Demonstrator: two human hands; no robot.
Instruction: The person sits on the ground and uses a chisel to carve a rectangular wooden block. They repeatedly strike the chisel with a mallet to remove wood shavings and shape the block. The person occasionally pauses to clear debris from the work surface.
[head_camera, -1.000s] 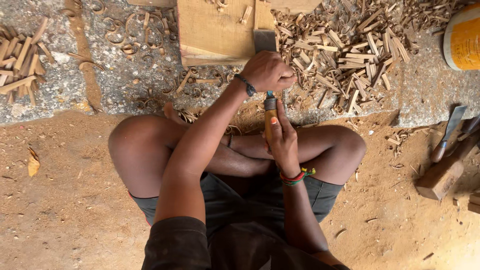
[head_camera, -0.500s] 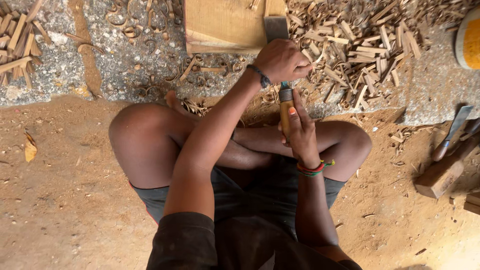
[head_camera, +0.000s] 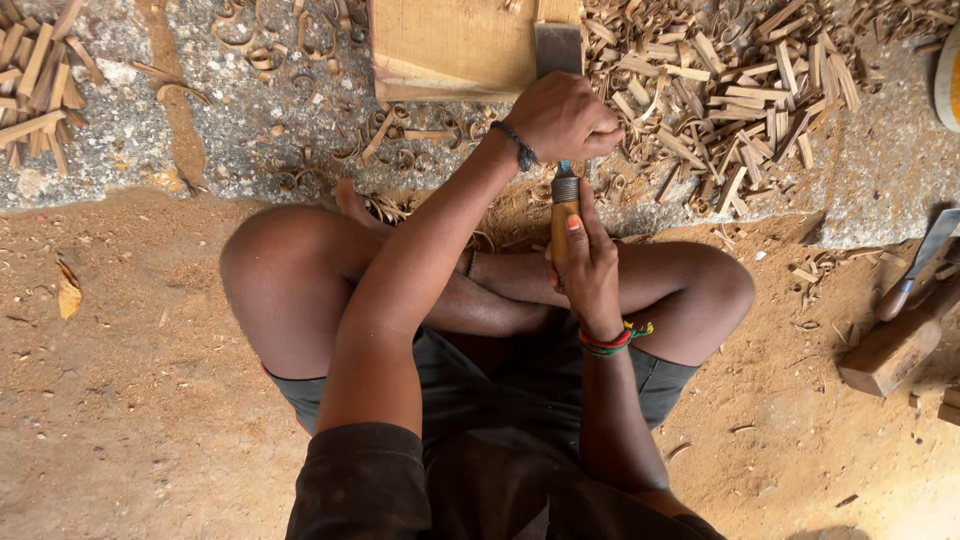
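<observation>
Chisel stands gripped in both hands: right hand wrapped shut on its wooden handle, left hand closed low on the shank. Beyond the fingers its blade bites the wood block; shaving looks underway, needing a steady forward push

Left hand grips the flat steel chisel blade against the pale rectangular wood block; right hand wraps its orange wooden handle below the block.

Dark sleeves, grey shorts, beaded wristbands.
</observation>
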